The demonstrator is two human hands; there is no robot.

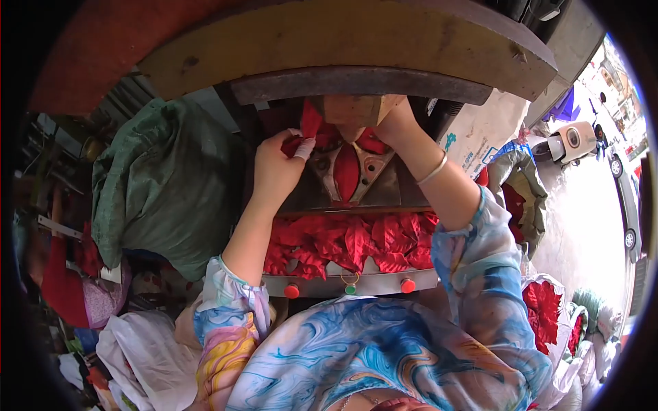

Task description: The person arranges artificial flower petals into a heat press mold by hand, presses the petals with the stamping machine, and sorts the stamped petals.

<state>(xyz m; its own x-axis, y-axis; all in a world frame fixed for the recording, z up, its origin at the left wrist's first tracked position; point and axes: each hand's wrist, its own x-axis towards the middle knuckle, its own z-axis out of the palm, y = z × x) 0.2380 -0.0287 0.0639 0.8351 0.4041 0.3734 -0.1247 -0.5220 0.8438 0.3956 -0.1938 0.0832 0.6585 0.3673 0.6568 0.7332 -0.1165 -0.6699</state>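
My left hand (pixel 279 163), with white wrapping on its fingers, is closed on a strip of red fabric (pixel 312 120) left of the press block. My right hand (pixel 392 123) reaches in on the other side, its fingers hidden behind a wooden block (pixel 353 108). Between the hands a metal cutting die (pixel 373 169) lies on the dark machine bed (pixel 291 198). Red fabric shows through the die's pointed oval opening. Crumpled red leaf-shaped fabric pieces (pixel 356 241) are heaped on the tray just in front of the bed.
The heavy press beam (pixel 356 44) spans overhead, close above both hands. Red buttons (pixel 292 291) and a green one sit on the front panel (pixel 315 284). A large green sack (pixel 161 181) stands at left. Sacks of red pieces (pixel 541 315) stand at right.
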